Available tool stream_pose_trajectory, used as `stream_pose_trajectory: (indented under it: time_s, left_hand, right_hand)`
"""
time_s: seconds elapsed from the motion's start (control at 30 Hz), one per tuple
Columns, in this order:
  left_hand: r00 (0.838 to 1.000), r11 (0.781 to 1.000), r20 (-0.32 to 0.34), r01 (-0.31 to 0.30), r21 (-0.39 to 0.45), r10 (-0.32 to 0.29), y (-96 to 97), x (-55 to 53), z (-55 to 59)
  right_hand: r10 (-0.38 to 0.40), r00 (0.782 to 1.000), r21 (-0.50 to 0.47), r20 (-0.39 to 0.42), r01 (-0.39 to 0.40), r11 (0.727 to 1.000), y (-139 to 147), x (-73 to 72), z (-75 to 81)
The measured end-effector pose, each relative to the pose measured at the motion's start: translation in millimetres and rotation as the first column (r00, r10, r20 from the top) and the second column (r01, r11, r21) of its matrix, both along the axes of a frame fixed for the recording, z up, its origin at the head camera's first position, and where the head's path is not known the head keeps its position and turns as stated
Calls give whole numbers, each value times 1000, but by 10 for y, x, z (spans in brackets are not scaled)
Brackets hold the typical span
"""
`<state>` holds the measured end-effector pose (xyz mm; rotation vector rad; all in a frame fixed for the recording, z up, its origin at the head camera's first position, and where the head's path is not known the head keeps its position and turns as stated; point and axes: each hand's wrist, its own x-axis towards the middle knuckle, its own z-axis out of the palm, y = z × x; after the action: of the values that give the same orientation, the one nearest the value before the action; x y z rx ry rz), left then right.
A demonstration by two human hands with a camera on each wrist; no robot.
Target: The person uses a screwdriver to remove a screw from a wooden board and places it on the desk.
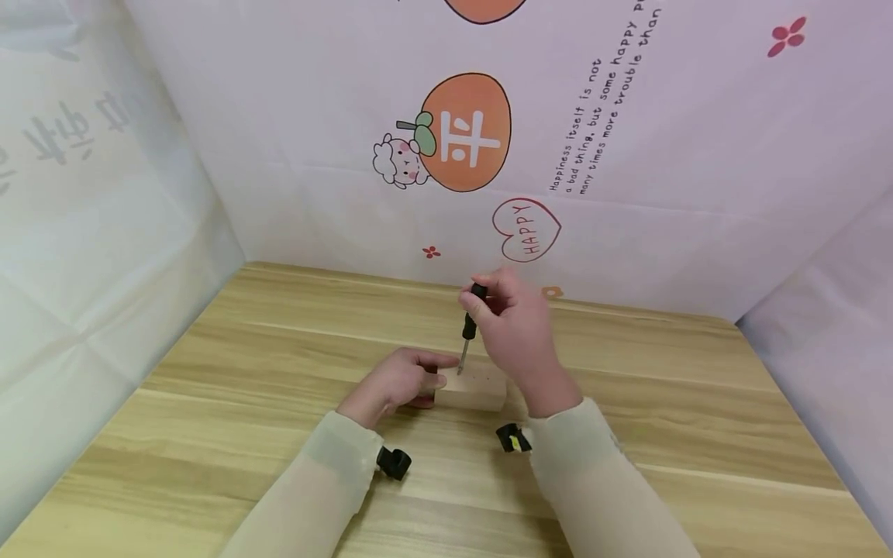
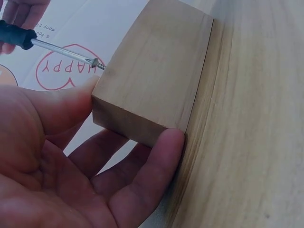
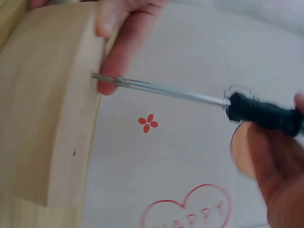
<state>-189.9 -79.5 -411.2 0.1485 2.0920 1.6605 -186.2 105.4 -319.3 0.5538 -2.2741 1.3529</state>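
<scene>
A pale wooden block (image 1: 470, 398) lies on the table, and my left hand (image 1: 405, 378) grips its left end with thumb and fingers. In my right hand (image 1: 518, 329) is a screwdriver (image 1: 470, 324) with a black handle, held between thumb and fingers and tilted slightly. At its tip a small screw (image 3: 103, 77) stands in the block's top face, part of its threaded shank showing. Small dark holes (image 3: 74, 153) mark the same face. From the left wrist view, the screwdriver shaft (image 2: 61, 51) meets the screw head just beyond my left thumb.
The wood-grain table (image 1: 230, 403) reaches back to a white printed cloth (image 1: 314, 209) hanging behind the block. More white cloth (image 1: 91, 256) hangs at the left side. Black wrist mounts (image 1: 394, 463) sit at both sleeve cuffs.
</scene>
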Motion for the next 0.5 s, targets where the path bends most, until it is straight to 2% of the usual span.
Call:
stream_pose_trajectory:
  time_s: [0.1,0.2,0.27,0.37,0.5]
  left_hand:
    - [1000,1000,-7,-1,2,1,1,-2,7]
    - [1000,1000,-6,-7,1,7,-2,-1,8]
    - [1000,1000,-5,-9,1,9,-3,-3,-2]
    - [1000,1000,0,-13,1,13,3,1,-9]
    - [1000,1000,-8,-6,-8,6,16,9,4]
  right_hand:
    - [-136,985,148,-103,150,978,-77,86,12]
    - [-192,969,207,-154,222,953,-133,133,31]
    - [-217,967,201,-133,240,950,-160,144,35]
    - [-234,972,151,-36,237,960,-185,154,43]
    - [-209,975,56,81,205,977,-174,130,41]
